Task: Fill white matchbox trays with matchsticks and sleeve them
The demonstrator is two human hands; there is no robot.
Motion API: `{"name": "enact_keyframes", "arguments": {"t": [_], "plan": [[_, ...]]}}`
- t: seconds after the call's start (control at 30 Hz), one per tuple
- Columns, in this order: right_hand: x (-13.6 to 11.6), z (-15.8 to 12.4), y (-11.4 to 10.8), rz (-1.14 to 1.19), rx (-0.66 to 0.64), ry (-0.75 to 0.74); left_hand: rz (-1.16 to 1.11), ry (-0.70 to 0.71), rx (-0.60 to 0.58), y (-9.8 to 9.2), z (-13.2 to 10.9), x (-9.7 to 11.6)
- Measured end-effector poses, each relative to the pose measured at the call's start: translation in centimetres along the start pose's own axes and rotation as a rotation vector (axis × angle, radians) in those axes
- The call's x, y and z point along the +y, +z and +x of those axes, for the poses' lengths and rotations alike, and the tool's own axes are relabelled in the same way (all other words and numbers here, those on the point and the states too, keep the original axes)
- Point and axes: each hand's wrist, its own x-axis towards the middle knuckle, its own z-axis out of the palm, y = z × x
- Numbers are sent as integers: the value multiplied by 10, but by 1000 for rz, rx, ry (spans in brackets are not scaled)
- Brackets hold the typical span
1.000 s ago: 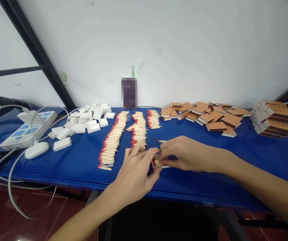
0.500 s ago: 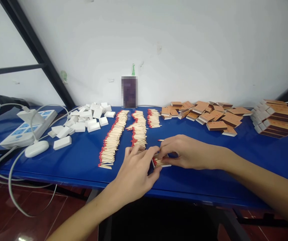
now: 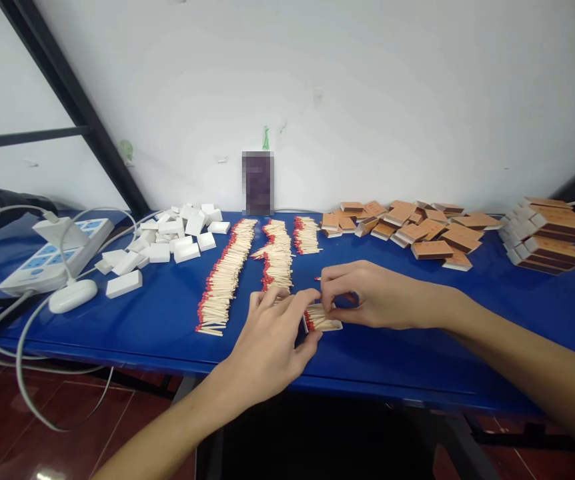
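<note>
A small white tray (image 3: 338, 325) filled with red-tipped matches lies near the front edge of the blue table. My left hand (image 3: 275, 347) grips its left end between thumb and forefinger. Over the tray's right part is my right hand (image 3: 367, 295), its thumb and fingers pinched together; whether a match is between them is hidden. A loose match (image 3: 318, 279) shows just behind the right fingertips. Matches lie in a long row (image 3: 226, 277) at the left, a middle row (image 3: 277, 257) partly behind my left hand, and a short row (image 3: 307, 235).
White trays (image 3: 167, 233) are heaped at the back left, beside a power strip (image 3: 57, 257) with cables. Orange matchbox sleeves (image 3: 412, 227) form a pile at the back right, near stacked matchboxes (image 3: 550, 237). A pixelated dark panel (image 3: 258, 183) stands against the wall.
My right hand has lifted slightly up and away from the tray, so more of the matches in it show. My left hand has stayed at the tray.
</note>
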Motion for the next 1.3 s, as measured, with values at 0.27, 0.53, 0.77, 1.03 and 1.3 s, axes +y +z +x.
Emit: {"name": "enact_keyframes", "arguments": {"t": [0.27,0.53,0.77,1.03,1.3], "plan": [[19,0,-10,-154,216,122,-25,74,11,-1,-1,0],[47,-2,-5,-180,36,273,18,147,11,0,-2,0],[45,1,-5,-40,-38,384,26,95,-12,-1,-1,2],[35,-2,-9,-92,-102,462,21,100,-35,-2,-1,1],[32,-4,-17,6,-154,505,7,96,10,1,-2,0]]}}
